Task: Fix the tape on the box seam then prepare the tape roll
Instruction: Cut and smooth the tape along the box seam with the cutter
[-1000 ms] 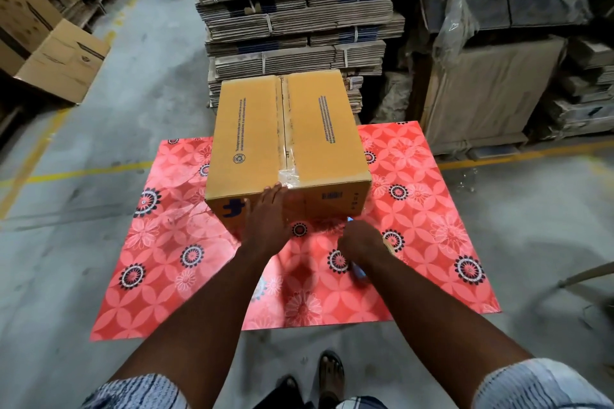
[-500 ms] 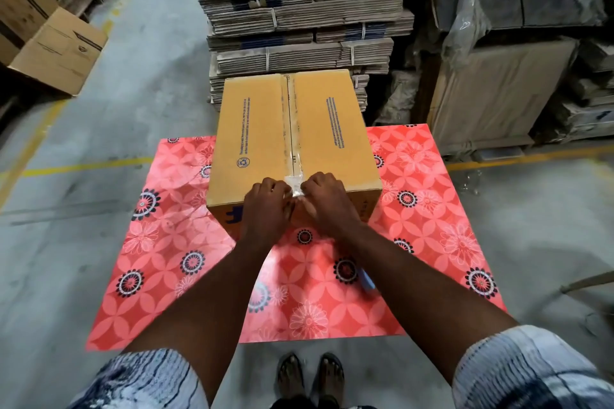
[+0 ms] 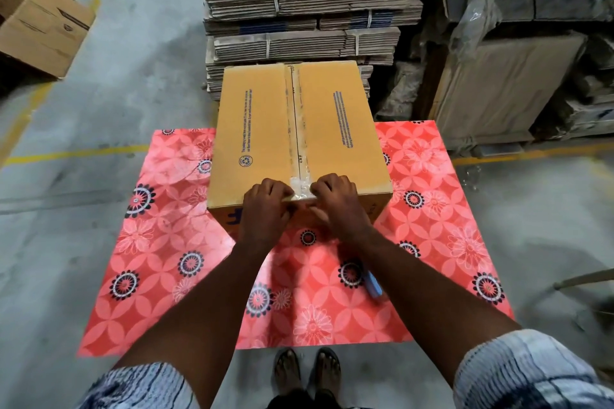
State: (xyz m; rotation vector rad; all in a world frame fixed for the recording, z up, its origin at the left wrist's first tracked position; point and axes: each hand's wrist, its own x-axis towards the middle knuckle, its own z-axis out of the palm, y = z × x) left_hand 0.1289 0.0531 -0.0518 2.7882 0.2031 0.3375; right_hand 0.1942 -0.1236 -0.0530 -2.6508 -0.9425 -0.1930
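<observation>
A closed yellow-brown cardboard box (image 3: pixel 255 129) stands on a red floral sheet (image 3: pixel 166 242). Clear tape (image 3: pixel 295 129) runs along its top middle seam and ends in a crumpled patch (image 3: pixel 300 186) at the near edge. My left hand (image 3: pixel 265 206) and my right hand (image 3: pixel 339 206) sit on either side of that patch with fingers curled over the box's near top edge, their fingertips pinching the crumpled tape. No tape roll is in view.
A small blue object (image 3: pixel 373 285) lies on the sheet, partly under my right forearm. Bundled flat cartons (image 3: pixel 305 10) are stacked behind the box. An open carton (image 3: pixel 43 30) sits far left, wrapped goods (image 3: pixel 505 86) at the right. My feet (image 3: pixel 305 372) stand at the sheet's near edge.
My right hand has risen from the sheet near the blue object to the box's near edge beside my left hand. Both now hold the tape end.
</observation>
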